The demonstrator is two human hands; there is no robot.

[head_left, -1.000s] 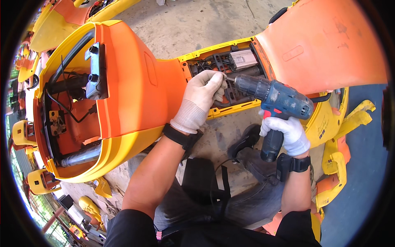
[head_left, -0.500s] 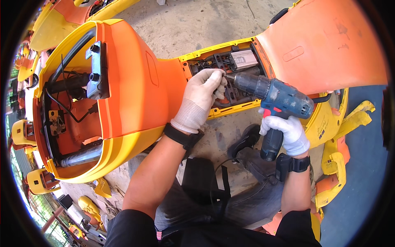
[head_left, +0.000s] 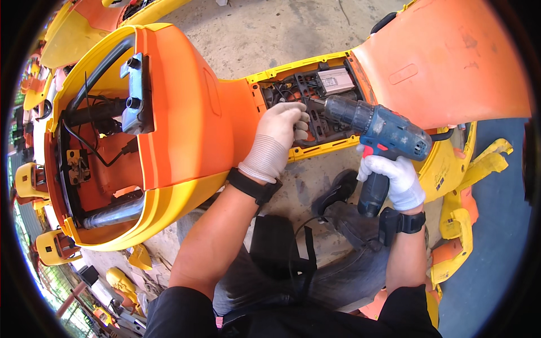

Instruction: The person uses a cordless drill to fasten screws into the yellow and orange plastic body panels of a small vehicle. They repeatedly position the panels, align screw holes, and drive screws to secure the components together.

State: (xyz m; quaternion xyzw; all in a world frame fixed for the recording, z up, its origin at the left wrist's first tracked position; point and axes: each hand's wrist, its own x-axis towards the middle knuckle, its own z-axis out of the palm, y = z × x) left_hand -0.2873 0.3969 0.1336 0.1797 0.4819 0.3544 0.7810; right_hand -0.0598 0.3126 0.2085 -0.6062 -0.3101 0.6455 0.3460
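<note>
My right hand (head_left: 390, 179), in a white glove, grips the handle of a blue and black cordless drill (head_left: 397, 135). The drill lies nearly level, its chuck and thin bit (head_left: 317, 102) toward the left. Just left of the bit's tip is my gloved left hand (head_left: 284, 127), fingers curled and pressed together; whatever they hold, if anything, is hidden. Both hands are over an open bay in an orange and yellow vehicle body (head_left: 191, 112). Inside the bay I see cables, a black slotted bracket (head_left: 315, 127) and a silver metal box (head_left: 335, 80).
An orange raised cover (head_left: 439, 62) rises at the right. On the left, the body's open front holds a black bar (head_left: 98, 73) and cables. Yellow and orange panels (head_left: 459, 248) lie at the right beside a blue-grey surface (head_left: 490, 225). Several more parts lie at the far left.
My left hand has drawn slightly down from the bit, and its fingers have curled in more. A small dark piece at its fingertips no longer shows. The drill has shifted slightly right.
</note>
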